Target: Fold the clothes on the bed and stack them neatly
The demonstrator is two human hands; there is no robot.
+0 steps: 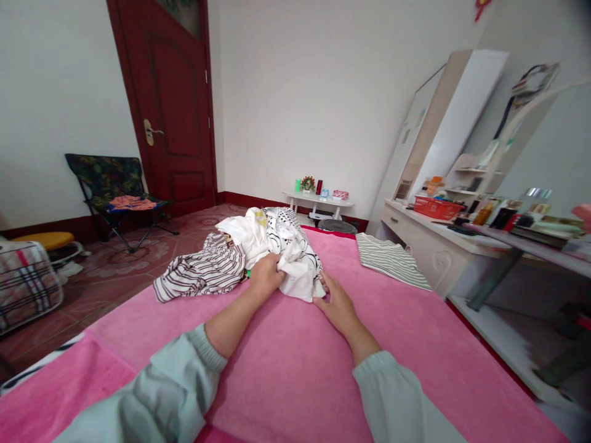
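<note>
A pile of clothes lies on the pink bed cover: a white garment with black print on top and a brown-and-white striped one to its left. My left hand is closed on the near edge of the white garment. At the garment's right corner my right hand pinches the cloth. Both arms wear pale green sleeves.
A folded striped garment lies at the bed's far right. Right of the bed stands a white dresser with a red basket and bottles. A folding chair, a dark red door and a small white table lie beyond.
</note>
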